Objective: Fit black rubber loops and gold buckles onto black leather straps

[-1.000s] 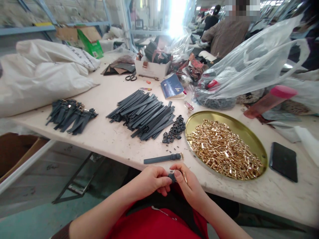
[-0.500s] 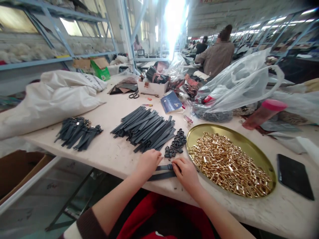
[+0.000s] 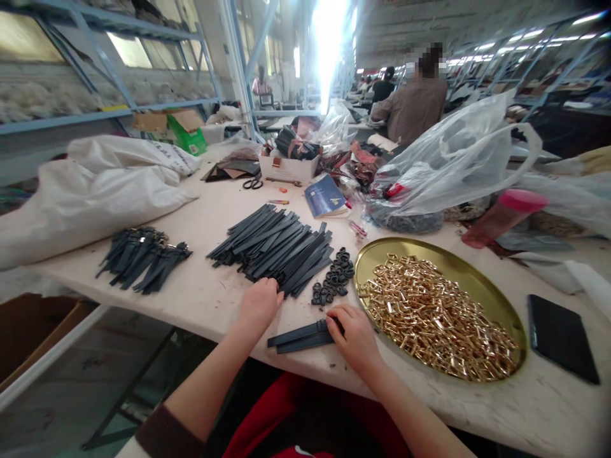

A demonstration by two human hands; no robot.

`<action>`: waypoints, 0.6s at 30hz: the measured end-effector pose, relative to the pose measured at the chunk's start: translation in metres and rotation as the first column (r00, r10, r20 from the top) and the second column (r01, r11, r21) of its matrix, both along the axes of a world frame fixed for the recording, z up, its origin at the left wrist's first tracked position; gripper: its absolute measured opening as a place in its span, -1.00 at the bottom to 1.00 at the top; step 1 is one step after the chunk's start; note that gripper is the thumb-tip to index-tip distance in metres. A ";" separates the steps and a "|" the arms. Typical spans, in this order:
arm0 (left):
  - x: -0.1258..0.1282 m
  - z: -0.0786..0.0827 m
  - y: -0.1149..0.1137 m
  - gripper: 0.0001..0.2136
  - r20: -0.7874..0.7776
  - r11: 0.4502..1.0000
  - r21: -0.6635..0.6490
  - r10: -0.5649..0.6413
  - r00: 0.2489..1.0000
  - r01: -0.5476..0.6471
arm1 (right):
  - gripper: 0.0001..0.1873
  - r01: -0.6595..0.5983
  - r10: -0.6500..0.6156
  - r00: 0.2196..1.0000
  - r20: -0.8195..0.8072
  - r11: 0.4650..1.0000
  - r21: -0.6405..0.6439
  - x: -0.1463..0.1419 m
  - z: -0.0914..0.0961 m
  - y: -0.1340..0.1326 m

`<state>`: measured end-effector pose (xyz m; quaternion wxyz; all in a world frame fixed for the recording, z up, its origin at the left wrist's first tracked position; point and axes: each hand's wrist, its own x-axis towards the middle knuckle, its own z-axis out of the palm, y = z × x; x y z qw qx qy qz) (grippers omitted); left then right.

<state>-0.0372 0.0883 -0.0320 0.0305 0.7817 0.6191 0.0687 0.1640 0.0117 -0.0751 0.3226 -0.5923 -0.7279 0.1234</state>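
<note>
My right hand (image 3: 352, 331) is closed over the right end of two dark straps (image 3: 300, 337) lying side by side near the table's front edge. One strap carries a small loop close to my fingertips. At the near edge of a heap of dark straps (image 3: 277, 245) is my left hand (image 3: 260, 306), its fingers curled down; what they pinch, if anything, is hidden. Between that heap and a gold tray (image 3: 429, 251) lie several small black loops (image 3: 334, 277). Shiny gold buckles (image 3: 429, 318) are piled in the tray.
Finished-looking straps with metal fittings (image 3: 143, 257) lie to the left, before a white sack (image 3: 109, 197). A phone (image 3: 563, 337) rests at right. Farther back are scissors (image 3: 252, 183), a blue booklet (image 3: 326, 196), a pink-lidded bottle (image 3: 506, 216) and a clear plastic bag (image 3: 458, 152).
My left hand has moved left and away from the two straps to the heap's near edge. My right hand remains on the straps, whose left ends are now uncovered.
</note>
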 end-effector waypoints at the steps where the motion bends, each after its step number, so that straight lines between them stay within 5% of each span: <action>1: 0.000 0.002 -0.002 -0.87 0.024 1.000 0.005 0.011 1.000 -0.011 | -0.85 0.005 -0.005 1.000 -0.011 1.000 0.012 0.000 -0.001 0.000; 6: 0.001 0.033 -0.020 -0.82 0.315 0.993 0.095 0.035 0.948 -0.068 | -0.84 0.089 -0.067 0.986 -0.154 0.986 0.140 0.004 0.003 -0.005; 10: -0.003 0.074 -0.044 -0.86 0.680 0.969 0.178 0.007 0.733 -0.174 | -0.85 0.143 -0.108 0.975 -0.194 0.973 0.179 0.012 0.013 -0.005; 14: -0.014 0.113 -0.067 -0.78 0.835 0.934 0.216 -0.026 0.549 -0.285 | -0.85 0.147 -0.149 0.989 0.020 0.985 0.087 0.021 0.022 0.009; 18: -0.020 0.126 -0.084 -0.84 0.903 0.982 0.061 0.021 0.430 -0.176 | -0.87 0.052 -0.043 0.966 0.256 0.998 -0.028 0.018 0.026 0.031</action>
